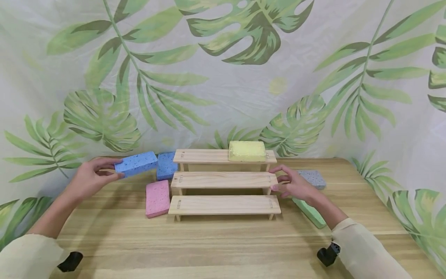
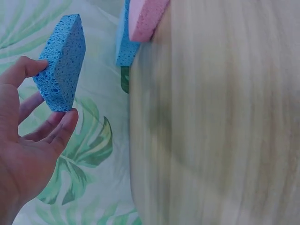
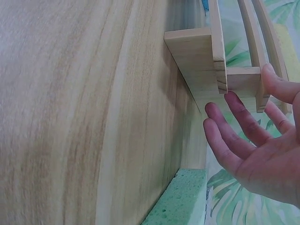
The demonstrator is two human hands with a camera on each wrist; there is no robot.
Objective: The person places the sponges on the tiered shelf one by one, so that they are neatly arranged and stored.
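Left hand (image 1: 91,177) pinches a blue sponge (image 1: 136,163) by its end, clear of the desk (image 1: 223,244), long axis running toward the three-step wooden shelf (image 1: 224,180) on its right. Right hand (image 1: 294,185), fingers straight, apparently touches the shelf's right end. A yellow sponge (image 1: 247,151) occupies the top step.

Porous matt blue sponge (image 1: 136,163), pale smooth-grained wood shelf (image 1: 224,180) & table (image 1: 223,244), thin printed cloth backdrop (image 1: 223,77)

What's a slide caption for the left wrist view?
Left hand pinches a speckled blue rectangular sponge off the wooden table edge.
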